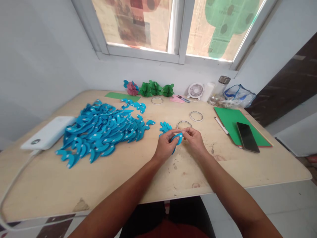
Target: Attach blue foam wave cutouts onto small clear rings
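My left hand [164, 144] is closed on a blue curved paper piece [177, 138] with a small white square on it. Close beside it, the fingertips of my right hand [194, 138] are pinched together at the upper edge of that piece; what they hold is too small to make out. Just behind my fingers lies a roll of tape [184, 124], partly covered by them. A few more blue paper shapes [165, 126] rest on the table behind my left hand. To the left spreads a large heap of blue paper pieces [104, 127], many with white squares.
On the wooden table [138, 175] are a white power bank [49, 132] with cable, two more tape rolls [196, 116] [157, 100], a green sheet stack [232, 124], a phone [247, 137] and a pen [221, 125]. Paper figures [155, 89], a fan [195, 91] and a bottle [220, 88] stand behind.
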Motion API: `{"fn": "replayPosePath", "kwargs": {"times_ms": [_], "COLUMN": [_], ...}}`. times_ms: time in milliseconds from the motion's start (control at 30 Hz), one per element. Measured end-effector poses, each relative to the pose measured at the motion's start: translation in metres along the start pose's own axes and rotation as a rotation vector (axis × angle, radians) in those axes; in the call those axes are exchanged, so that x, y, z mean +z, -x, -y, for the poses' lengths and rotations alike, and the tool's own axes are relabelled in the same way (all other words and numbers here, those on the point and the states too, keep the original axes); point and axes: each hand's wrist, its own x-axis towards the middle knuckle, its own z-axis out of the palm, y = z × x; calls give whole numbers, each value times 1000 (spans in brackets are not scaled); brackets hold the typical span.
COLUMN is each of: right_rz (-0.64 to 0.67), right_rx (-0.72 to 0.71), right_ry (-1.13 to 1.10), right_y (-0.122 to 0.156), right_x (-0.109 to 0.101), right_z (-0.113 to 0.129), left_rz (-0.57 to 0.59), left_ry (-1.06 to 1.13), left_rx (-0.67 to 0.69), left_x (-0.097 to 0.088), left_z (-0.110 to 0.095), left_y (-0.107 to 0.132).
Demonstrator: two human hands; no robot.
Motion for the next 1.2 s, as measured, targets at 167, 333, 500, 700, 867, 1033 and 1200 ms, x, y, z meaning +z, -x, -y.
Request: {"fn": "replayPosePath", "kwargs": {"times_ms": [167,333,500,700,867,1033,1200], "right_rz": [-8,6,41,49,44,27,25], "right_rx": [-37,-135,-219,-226,-226,-289,-370], "right_ry": [16,101,186,239,264,348,421], "right_y": [-1,0,4,6,5,7,8], "right_x": [-1,-2,-2,-1,-2,-2,-1], "right_z": [-1,-2,0,1,-2,2,7], "left_rz": [-5,-48,-52,27,38,37,34], "left_ry": [27,142,253,419,486,496,495], "left_rx": [-31,-104,-138,-211,-267,-293,-303], "left_x": [0,1,1,-2,-4,-4,-4], "left_z": [-4,-6,-3,0,1,1,0], "left_y": [1,1,-2,-6,-6,-6,-6]}}
